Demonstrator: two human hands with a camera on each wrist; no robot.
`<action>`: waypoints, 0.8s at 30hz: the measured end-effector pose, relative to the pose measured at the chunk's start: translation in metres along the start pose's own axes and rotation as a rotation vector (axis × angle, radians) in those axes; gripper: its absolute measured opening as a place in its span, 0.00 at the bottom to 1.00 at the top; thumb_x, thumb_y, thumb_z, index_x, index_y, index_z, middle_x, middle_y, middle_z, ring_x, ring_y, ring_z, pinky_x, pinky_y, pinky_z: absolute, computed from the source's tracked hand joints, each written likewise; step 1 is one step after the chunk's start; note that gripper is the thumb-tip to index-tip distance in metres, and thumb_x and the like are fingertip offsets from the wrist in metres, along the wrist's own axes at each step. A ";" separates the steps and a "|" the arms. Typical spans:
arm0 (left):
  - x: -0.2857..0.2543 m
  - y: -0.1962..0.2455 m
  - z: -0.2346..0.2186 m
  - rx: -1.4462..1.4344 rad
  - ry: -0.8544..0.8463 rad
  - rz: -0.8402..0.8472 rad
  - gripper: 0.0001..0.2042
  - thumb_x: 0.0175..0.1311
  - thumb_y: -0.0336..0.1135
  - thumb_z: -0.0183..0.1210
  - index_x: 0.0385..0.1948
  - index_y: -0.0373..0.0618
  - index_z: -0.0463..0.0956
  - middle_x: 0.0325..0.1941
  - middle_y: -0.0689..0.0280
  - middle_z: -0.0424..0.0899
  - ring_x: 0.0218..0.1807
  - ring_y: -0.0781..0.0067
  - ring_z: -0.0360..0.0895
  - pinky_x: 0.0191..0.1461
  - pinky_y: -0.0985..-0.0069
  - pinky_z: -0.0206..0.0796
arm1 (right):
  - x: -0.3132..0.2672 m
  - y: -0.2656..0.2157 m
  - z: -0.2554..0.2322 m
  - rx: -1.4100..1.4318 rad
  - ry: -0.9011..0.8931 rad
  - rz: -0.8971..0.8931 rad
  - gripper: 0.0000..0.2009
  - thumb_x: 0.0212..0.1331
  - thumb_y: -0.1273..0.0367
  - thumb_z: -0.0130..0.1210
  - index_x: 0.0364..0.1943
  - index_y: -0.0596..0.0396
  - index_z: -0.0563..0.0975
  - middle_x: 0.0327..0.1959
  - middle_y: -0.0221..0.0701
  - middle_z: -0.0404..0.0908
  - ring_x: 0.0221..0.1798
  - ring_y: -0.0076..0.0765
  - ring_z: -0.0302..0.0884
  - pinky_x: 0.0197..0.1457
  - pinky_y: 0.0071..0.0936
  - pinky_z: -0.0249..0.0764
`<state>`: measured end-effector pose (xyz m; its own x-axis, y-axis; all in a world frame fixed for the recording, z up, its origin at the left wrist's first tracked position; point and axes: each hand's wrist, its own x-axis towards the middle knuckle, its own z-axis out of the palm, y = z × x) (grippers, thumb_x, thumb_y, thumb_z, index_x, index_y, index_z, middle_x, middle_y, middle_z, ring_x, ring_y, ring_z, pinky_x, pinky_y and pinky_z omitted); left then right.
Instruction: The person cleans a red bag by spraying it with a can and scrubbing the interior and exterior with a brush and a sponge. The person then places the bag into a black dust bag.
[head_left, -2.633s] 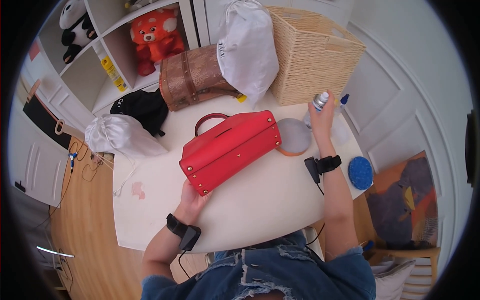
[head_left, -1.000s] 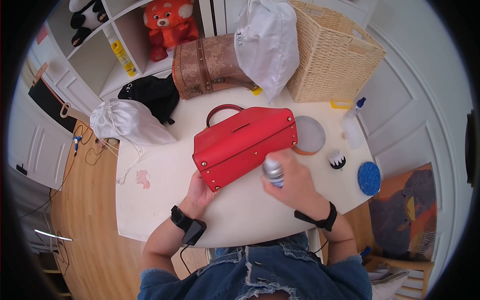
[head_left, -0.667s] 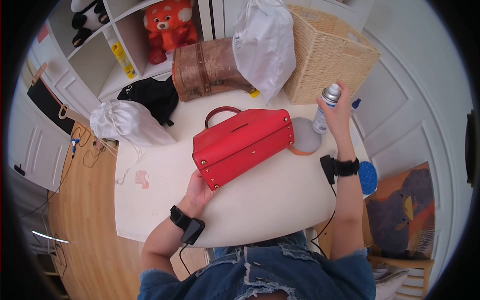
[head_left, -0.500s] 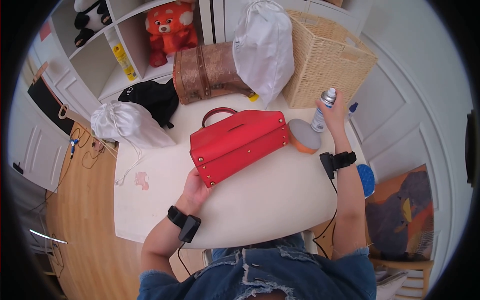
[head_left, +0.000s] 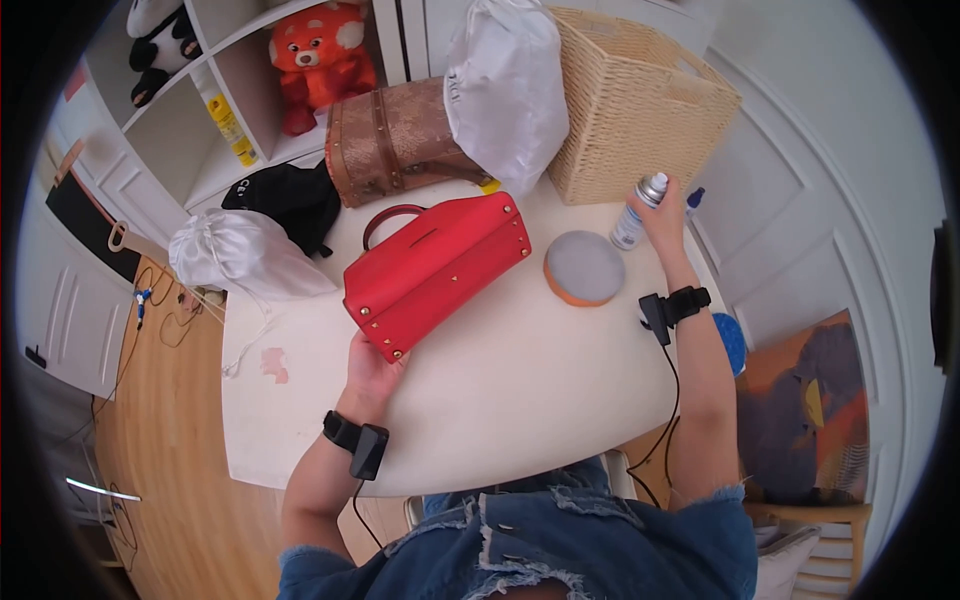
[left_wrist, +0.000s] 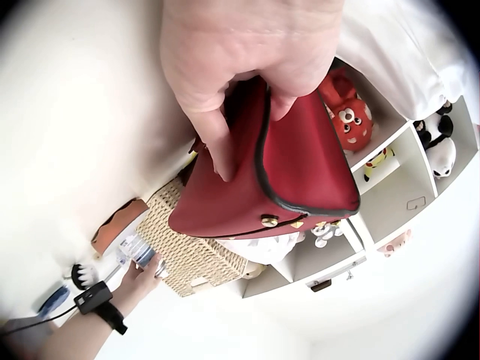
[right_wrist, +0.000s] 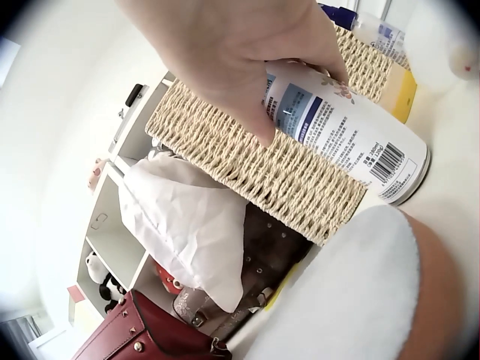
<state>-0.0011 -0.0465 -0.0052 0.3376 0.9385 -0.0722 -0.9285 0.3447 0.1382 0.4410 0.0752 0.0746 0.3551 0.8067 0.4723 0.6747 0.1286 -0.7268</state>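
A red handbag [head_left: 440, 265] with gold studs on its base is tilted over the white table [head_left: 520, 400], handle toward the back. My left hand [head_left: 375, 370] grips its near left end. In the left wrist view, fingers and thumb pinch the leather [left_wrist: 311, 150] from both sides. At the back right my right hand [head_left: 665, 222] is wrapped around a white and blue spray can [head_left: 628, 228] with a silver top. The right wrist view shows the can's printed label [right_wrist: 352, 135], its bottom end right at the table. A round grey and orange sponge pad [head_left: 587, 265] lies between bag and can.
Behind stand a wicker basket [head_left: 640, 110], a white dust bag [head_left: 508, 95] and a brown trunk-style bag [head_left: 395, 140]. White [head_left: 245, 260] and black [head_left: 285, 205] pouches lie at the left. A blue scrubber [head_left: 730, 343] and a bristle brush [left_wrist: 84, 276] are at the right.
The spray can came away from in front of the handbag to the back right in my right hand, then lowered slightly. The handbag shifted left, away from the sponge pad.
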 end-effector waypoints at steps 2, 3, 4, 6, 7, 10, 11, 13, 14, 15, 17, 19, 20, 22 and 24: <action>0.000 0.000 -0.002 0.025 0.017 0.002 0.17 0.70 0.32 0.40 0.56 0.34 0.66 0.59 0.53 0.74 0.58 0.59 0.75 0.61 0.67 0.72 | -0.002 0.007 -0.004 -0.022 -0.032 0.012 0.33 0.44 0.66 0.70 0.54 0.59 0.64 0.50 0.44 0.74 0.53 0.43 0.75 0.54 0.34 0.71; -0.001 0.000 -0.003 0.052 0.026 0.018 0.17 0.71 0.33 0.40 0.56 0.34 0.67 0.59 0.54 0.74 0.58 0.60 0.75 0.61 0.67 0.71 | -0.003 0.016 -0.004 0.022 -0.015 -0.015 0.34 0.46 0.65 0.69 0.57 0.59 0.63 0.50 0.44 0.74 0.53 0.43 0.75 0.54 0.34 0.71; -0.001 0.001 -0.004 0.048 0.032 0.010 0.17 0.71 0.33 0.40 0.56 0.34 0.67 0.59 0.54 0.74 0.58 0.60 0.75 0.61 0.67 0.71 | -0.004 0.022 -0.005 0.065 0.000 -0.043 0.35 0.47 0.64 0.69 0.59 0.59 0.63 0.51 0.44 0.74 0.53 0.43 0.75 0.54 0.34 0.71; -0.001 0.001 -0.006 0.045 -0.042 0.003 0.17 0.71 0.33 0.40 0.56 0.35 0.67 0.59 0.54 0.74 0.59 0.60 0.75 0.63 0.65 0.70 | -0.020 0.007 -0.020 0.063 0.063 -0.027 0.35 0.50 0.63 0.67 0.60 0.59 0.62 0.51 0.44 0.74 0.53 0.43 0.75 0.55 0.35 0.71; -0.001 0.000 -0.005 0.034 -0.033 0.004 0.17 0.71 0.33 0.40 0.56 0.35 0.67 0.59 0.54 0.74 0.59 0.60 0.75 0.63 0.65 0.70 | -0.032 -0.007 -0.032 0.070 0.129 -0.017 0.34 0.52 0.62 0.66 0.61 0.58 0.62 0.51 0.44 0.74 0.53 0.43 0.74 0.55 0.36 0.70; -0.002 -0.002 0.001 0.019 -0.098 -0.015 0.17 0.71 0.33 0.39 0.56 0.35 0.66 0.60 0.54 0.74 0.60 0.60 0.74 0.63 0.65 0.69 | -0.073 -0.038 -0.073 -0.051 -0.001 -0.031 0.30 0.56 0.63 0.63 0.59 0.58 0.63 0.51 0.44 0.74 0.54 0.41 0.73 0.54 0.37 0.70; -0.002 -0.003 0.003 0.031 -0.058 -0.002 0.17 0.71 0.33 0.39 0.57 0.35 0.66 0.60 0.54 0.74 0.60 0.60 0.74 0.63 0.64 0.69 | -0.087 -0.041 -0.084 -0.108 -0.069 0.001 0.29 0.56 0.64 0.63 0.58 0.58 0.63 0.50 0.44 0.74 0.54 0.42 0.73 0.53 0.37 0.70; -0.003 -0.006 0.013 0.038 -0.017 0.011 0.17 0.72 0.34 0.39 0.57 0.35 0.66 0.60 0.54 0.74 0.60 0.60 0.74 0.63 0.64 0.70 | -0.112 -0.049 -0.100 -0.295 -0.247 -0.039 0.28 0.53 0.66 0.65 0.56 0.59 0.64 0.48 0.45 0.74 0.52 0.44 0.73 0.53 0.35 0.70; -0.004 -0.008 0.022 0.074 0.097 0.039 0.16 0.72 0.33 0.42 0.56 0.35 0.67 0.58 0.54 0.75 0.57 0.61 0.76 0.57 0.68 0.74 | -0.121 -0.046 -0.103 -0.298 -0.252 -0.042 0.28 0.53 0.66 0.65 0.56 0.59 0.64 0.48 0.45 0.74 0.52 0.44 0.73 0.53 0.35 0.70; -0.004 -0.010 0.026 0.111 0.211 0.068 0.15 0.72 0.33 0.45 0.54 0.36 0.68 0.56 0.54 0.77 0.54 0.62 0.79 0.51 0.71 0.78 | -0.130 -0.041 -0.104 -0.292 -0.364 -0.008 0.28 0.52 0.67 0.65 0.55 0.59 0.65 0.47 0.46 0.74 0.51 0.47 0.73 0.53 0.36 0.70; -0.003 -0.011 0.026 0.104 0.218 0.075 0.15 0.72 0.33 0.45 0.54 0.36 0.68 0.56 0.54 0.77 0.54 0.62 0.78 0.52 0.71 0.78 | -0.140 -0.031 -0.102 -0.282 -0.484 0.019 0.28 0.50 0.68 0.66 0.54 0.60 0.65 0.47 0.46 0.73 0.51 0.49 0.72 0.53 0.36 0.70; -0.004 -0.008 0.024 0.102 0.224 0.089 0.15 0.72 0.32 0.45 0.54 0.36 0.68 0.56 0.54 0.77 0.55 0.63 0.78 0.53 0.70 0.77 | -0.146 -0.025 -0.096 -0.332 -0.539 -0.022 0.27 0.51 0.70 0.64 0.55 0.61 0.65 0.49 0.47 0.72 0.51 0.53 0.71 0.53 0.38 0.70; -0.004 -0.007 0.021 0.092 0.139 0.056 0.15 0.71 0.32 0.45 0.55 0.36 0.68 0.57 0.54 0.76 0.55 0.62 0.78 0.55 0.70 0.76 | -0.147 -0.022 -0.094 -0.327 -0.546 -0.030 0.27 0.51 0.70 0.64 0.55 0.61 0.65 0.49 0.47 0.72 0.51 0.53 0.71 0.53 0.38 0.70; -0.003 -0.004 0.009 0.082 0.056 0.034 0.15 0.71 0.32 0.45 0.55 0.35 0.67 0.57 0.54 0.76 0.56 0.62 0.77 0.57 0.69 0.75 | -0.148 -0.020 -0.089 -0.324 -0.552 -0.098 0.27 0.53 0.72 0.62 0.56 0.63 0.63 0.50 0.48 0.71 0.51 0.54 0.70 0.52 0.40 0.70; -0.001 0.000 -0.005 0.012 -0.030 -0.014 0.19 0.71 0.33 0.38 0.58 0.33 0.64 0.62 0.53 0.71 0.62 0.60 0.71 0.67 0.64 0.64 | -0.150 -0.027 -0.088 -0.336 -0.573 -0.080 0.27 0.54 0.73 0.61 0.57 0.63 0.63 0.50 0.48 0.70 0.50 0.53 0.71 0.50 0.39 0.72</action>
<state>-0.0019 -0.0478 -0.0099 0.3557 0.9335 -0.0445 -0.9217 0.3583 0.1488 0.4265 -0.1000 0.0676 -0.0422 0.9929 0.1112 0.8825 0.0893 -0.4617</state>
